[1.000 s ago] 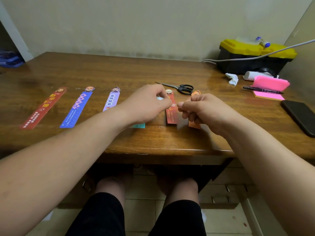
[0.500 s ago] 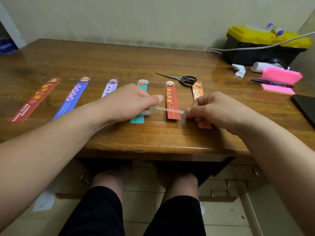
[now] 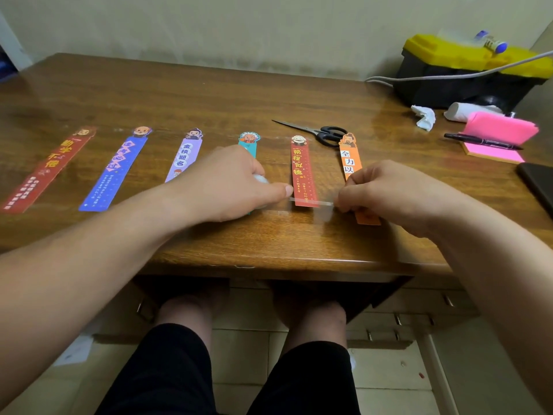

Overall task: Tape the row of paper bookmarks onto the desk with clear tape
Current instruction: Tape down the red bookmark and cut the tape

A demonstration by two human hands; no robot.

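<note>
My L hand [image 3: 227,184] grips tape roll [image 3: 261,179], R hand [image 3: 386,193] pinches strip [image 3: 311,201] end, stretched over red bookmark [image 3: 302,172]

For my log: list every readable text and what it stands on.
"勤学不倦": dark red bookmark
"逢考必过": blue bookmark
"金榜题名": purple bookmark
"前程似锦": red bookmark
"全力以": orange bookmark, rest under right hand
Teal bookmark: hidden by left hand
Small print: unreadable

A wooden desk [image 3: 179,94] is standing against a pale wall [image 3: 239,25], and light floor tiles [image 3: 389,369] are showing beneath it
</note>
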